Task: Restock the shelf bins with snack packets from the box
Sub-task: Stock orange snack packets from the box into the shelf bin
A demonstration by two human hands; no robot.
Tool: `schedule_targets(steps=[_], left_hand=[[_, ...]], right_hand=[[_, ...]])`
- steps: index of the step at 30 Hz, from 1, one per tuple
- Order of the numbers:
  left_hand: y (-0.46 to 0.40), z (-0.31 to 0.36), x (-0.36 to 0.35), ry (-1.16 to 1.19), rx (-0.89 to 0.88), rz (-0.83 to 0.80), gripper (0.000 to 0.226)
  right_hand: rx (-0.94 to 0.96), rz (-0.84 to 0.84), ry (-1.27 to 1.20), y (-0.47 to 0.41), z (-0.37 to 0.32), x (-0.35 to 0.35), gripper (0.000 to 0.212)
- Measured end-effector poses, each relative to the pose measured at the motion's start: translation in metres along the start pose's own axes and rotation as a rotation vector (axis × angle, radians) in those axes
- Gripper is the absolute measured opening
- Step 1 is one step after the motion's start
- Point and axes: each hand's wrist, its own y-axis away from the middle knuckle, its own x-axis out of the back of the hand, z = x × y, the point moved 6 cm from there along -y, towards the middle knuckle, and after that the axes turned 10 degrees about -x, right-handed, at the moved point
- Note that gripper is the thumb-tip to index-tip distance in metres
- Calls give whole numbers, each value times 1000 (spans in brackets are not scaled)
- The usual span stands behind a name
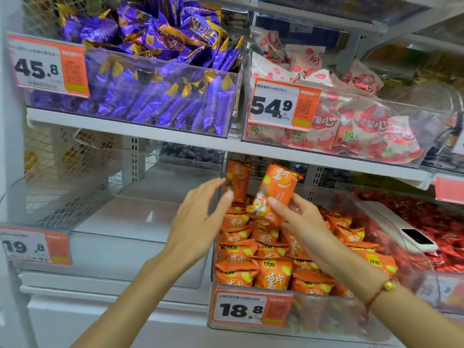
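Right hand (298, 217) pinching orange snack packet (273, 194) above heaped orange bin (251, 332). Left hand (200, 209) open, fingertips against upright packet (238, 182) at bin's rear. Risk: overfilled heap; added packet likely to slide off, or upright packet to topple if released.

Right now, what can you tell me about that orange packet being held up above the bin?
The orange packet is a small glossy pillow bag with white characters and yellow-green chip pictures. It stands nearly upright, top leaning right, above the bin of matching packets. The right hand pinches its lower end; the left hand does not touch it.
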Motion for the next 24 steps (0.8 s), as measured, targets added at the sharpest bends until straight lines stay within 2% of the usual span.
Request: schedule_targets(steps=[1,3,6,9,11,18,24], left_hand=[[2,-8,-4,-70,39,-62,48],[6,-22,-13,-34,139,-134,52],[9,-31,-17,66,231,-122,64],[10,-33,-17,66,256,-107,62],[11,-32,-17,66,268,-102,62],[11,-35,-18,64,288,-84,60],[11,-35,-18,49,295,-81,60]], right_hand=[[-42,26,-3,-14,5,9,31],[-86,76,36,-42,9,20,31],[-85,174,185,-75,12,22,45],[-74,184,308,-97,21,12,65],[-69,187,333,-104,27,8,71],[-24,213,288,-101,21,5,61],[-22,279,111,-99,18,12,49]])
